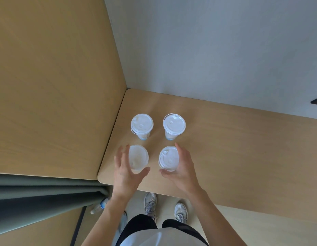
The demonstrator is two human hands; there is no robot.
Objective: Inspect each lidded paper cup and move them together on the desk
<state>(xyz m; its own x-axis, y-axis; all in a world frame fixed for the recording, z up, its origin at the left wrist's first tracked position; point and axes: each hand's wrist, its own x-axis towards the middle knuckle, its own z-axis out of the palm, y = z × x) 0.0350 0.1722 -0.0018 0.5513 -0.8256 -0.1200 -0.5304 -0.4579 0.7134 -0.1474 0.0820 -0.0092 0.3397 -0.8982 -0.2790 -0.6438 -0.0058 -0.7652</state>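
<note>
Standing on the desk [225, 139], four white lidded cups are seen in a square. The left hand [126, 172] is spread around the near left cup [138, 158]; the right hand [182, 167] is cupped open beside the near right cup [168, 158]. Beyond the fingertips stand the far left cup [141, 125] and far right cup [174, 126].

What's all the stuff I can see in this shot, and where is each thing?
lidded paper cups: four, white, in a square near the desk's left end.
desk: one, light wood, against the grey wall.
wood panel: one, tan, left of the desk.
plastic bottle: one, clear, on the floor at lower left.
shoes: two, grey-white, on the floor under the desk edge.
left hand: open, beside the near-left cup.
right hand: open, beside the near-right cup.
</note>
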